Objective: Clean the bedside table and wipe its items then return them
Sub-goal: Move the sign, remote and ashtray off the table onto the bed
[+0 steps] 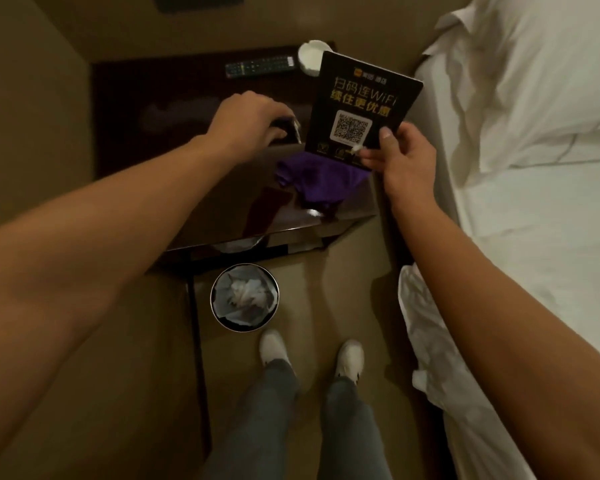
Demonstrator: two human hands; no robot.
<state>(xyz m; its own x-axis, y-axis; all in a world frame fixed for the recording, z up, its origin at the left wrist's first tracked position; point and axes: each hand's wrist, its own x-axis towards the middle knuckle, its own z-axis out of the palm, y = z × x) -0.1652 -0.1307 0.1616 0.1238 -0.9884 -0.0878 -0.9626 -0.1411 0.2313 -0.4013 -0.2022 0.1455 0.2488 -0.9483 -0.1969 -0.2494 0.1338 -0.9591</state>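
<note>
Right hand [400, 154] around WiFi card [359, 105]

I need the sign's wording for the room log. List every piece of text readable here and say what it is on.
"扫码连WiFi": large upper line on the black card held in the right hand.
"续住更优惠": yellow line beneath it, last characters blurred.
Small logo text at the card's top: too blurred to read.
QR code: a code, no words.
Remote control button labels: too small to read.
</note>
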